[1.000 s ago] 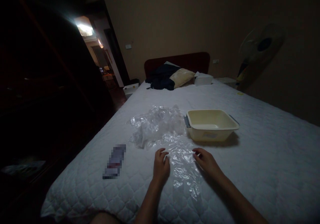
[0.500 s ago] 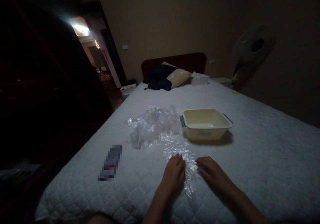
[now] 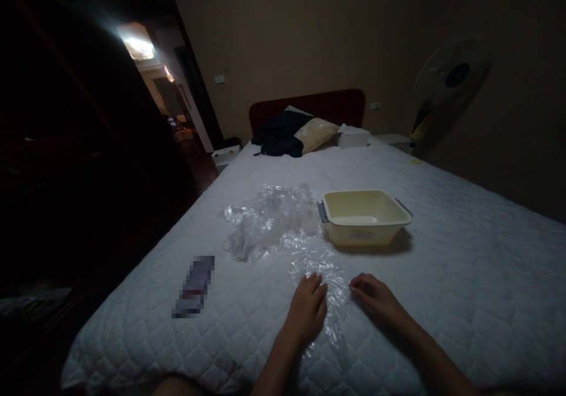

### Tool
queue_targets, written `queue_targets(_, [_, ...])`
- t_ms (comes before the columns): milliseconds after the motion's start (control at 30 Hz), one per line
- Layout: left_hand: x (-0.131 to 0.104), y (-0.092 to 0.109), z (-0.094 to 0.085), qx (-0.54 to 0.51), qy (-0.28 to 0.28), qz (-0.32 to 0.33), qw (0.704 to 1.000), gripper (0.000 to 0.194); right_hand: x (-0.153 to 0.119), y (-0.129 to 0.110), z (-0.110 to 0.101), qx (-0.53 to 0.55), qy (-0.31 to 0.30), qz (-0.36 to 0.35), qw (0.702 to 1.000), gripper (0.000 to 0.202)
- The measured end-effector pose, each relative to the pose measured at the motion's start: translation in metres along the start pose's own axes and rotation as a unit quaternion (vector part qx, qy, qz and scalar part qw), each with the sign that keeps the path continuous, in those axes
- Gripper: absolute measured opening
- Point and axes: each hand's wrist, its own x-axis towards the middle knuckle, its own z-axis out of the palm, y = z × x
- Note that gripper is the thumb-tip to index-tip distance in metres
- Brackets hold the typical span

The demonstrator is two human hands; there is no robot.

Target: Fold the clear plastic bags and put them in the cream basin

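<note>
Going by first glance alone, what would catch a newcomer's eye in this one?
Probably the pale cream basin with grey handles, right of centre on the white quilted bed. Next, the shiny heap of crumpled clear plastic to its left. Nearer, the left hand lies over more clear film, the right hand by its right edge.

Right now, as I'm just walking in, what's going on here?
A person has both hands at a strip of clear plastic on a bed. The left hand lies over it; the right hand is at its right edge, its grip unclear. Beyond them lies a heap of crumpled clear plastic, with a cream tub to its right. A pixelated item lies off to the left.
</note>
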Motion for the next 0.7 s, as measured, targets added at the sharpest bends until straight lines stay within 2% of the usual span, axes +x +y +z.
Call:
queue_targets(133, [-0.001, -0.001, 0.001, -0.001, -0.003, 0.008, 1.000, 0.038, 0.010, 0.003, 0.002, 0.111, 0.061, 0.064, 0.990, 0.025])
queue_targets(267, [0.000, 0.000, 0.000, 0.003, -0.003, 0.009, 1.000, 0.036, 0.020, 0.002, 0.010, 0.134, 0.084, 0.066, 0.985, 0.026])
queue_targets(400, [0.001, 0.000, 0.000, -0.001, -0.002, 0.014, 1.000, 0.036, 0.030, 0.007, 0.021, 0.095, 0.076, 0.033, 0.992, 0.025])
queue_targets(533, [0.000, -0.001, 0.001, -0.008, 0.002, 0.017, 1.000, 0.036, 0.036, 0.020, 0.030, 0.000, 0.068, -0.013, 0.998, 0.023])
queue_targets(700, [0.000, 0.001, -0.002, -0.041, 0.010, 0.001, 0.999, 0.035, 0.036, 0.031, 0.036, -0.061, 0.079, -0.025, 0.995, 0.024])
